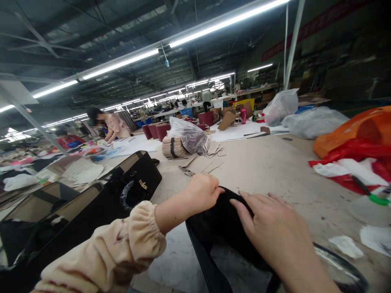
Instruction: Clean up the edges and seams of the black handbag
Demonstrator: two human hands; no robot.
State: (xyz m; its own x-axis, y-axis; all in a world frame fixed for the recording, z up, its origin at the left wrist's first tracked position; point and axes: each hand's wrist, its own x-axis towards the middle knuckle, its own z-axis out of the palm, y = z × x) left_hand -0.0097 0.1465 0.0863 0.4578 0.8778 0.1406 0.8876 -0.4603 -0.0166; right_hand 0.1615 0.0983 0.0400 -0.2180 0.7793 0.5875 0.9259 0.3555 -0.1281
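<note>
A black bag [214,228] lies on the worktable right in front of me, its opening toward me. My left hand [203,191] is closed in a pinch on the bag's upper edge. My right hand [271,226] rests on the black material just to the right, fingers stretched out and pressed flat on it. A beige sleeve with an elastic cuff covers my left forearm.
Black handbags [134,183] with a gold clasp lie in a row at the left. Stacked cardboard pieces [174,147] and a plastic bag [191,136] sit mid-table. Orange and red plastic bags [357,142] are at the right. A person [105,124] works at the far left table.
</note>
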